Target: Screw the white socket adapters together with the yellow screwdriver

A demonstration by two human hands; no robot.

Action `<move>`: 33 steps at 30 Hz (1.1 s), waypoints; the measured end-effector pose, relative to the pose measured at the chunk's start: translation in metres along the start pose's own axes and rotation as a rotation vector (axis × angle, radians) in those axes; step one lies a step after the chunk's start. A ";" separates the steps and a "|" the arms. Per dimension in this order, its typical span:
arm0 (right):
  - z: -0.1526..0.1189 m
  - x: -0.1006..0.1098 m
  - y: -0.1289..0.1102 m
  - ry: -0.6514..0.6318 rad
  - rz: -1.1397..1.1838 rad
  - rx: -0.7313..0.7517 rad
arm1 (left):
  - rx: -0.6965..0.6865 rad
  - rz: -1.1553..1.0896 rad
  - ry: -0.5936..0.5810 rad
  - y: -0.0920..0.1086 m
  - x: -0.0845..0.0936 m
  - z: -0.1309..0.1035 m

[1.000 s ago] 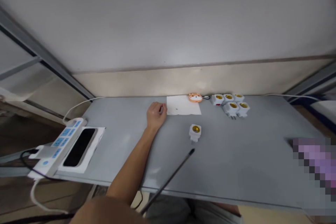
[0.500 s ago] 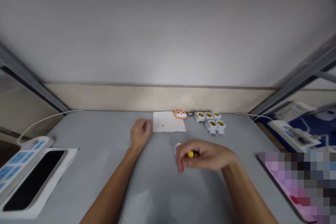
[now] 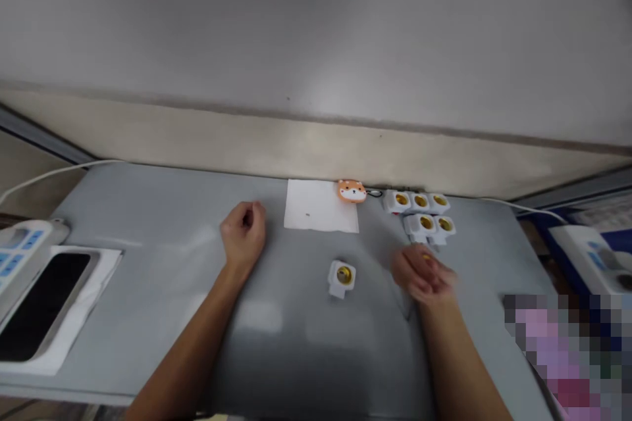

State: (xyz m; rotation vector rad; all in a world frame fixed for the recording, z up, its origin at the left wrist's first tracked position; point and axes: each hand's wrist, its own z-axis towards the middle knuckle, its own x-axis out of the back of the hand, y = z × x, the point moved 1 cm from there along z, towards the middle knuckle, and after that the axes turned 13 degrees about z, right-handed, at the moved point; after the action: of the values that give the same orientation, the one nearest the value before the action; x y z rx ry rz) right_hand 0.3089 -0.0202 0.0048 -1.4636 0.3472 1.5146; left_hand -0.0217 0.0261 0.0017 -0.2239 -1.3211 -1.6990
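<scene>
My left hand (image 3: 243, 231) is curled closed above the grey table, left of a white sheet; anything inside its fingers is hidden. My right hand (image 3: 424, 275), blurred by motion, is closed around what looks like a screwdriver (image 3: 425, 258). A bit of its yellow handle shows, and a thin dark shaft seems to point down. Between my hands, a white socket adapter (image 3: 344, 275) with a round brass-coloured opening lies alone on the table. Several similar adapters (image 3: 421, 202) stand grouped just beyond my right hand.
An orange animal-faced case (image 3: 352, 191) rests on the corner of the white sheet (image 3: 316, 205) near the wall. At left are a black-screened phone (image 3: 47, 306) on white paper and a power strip (image 3: 24, 250). Another strip (image 3: 592, 256) lies at right, behind a pixelated area.
My right hand has moved right, away from the lone adapter, which is now fully visible. The view has shifted and tilted. My left hand remains curled.
</scene>
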 end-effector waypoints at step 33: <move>0.048 -0.026 -0.013 0.417 0.219 0.454 | -0.817 0.308 -0.531 0.060 -0.014 -0.074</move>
State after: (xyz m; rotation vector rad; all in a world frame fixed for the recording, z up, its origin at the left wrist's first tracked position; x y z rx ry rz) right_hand 0.2845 0.0118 0.0443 -1.3892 1.0583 1.1777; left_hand 0.0588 -0.0262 0.0031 -1.3511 -0.7940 -1.8830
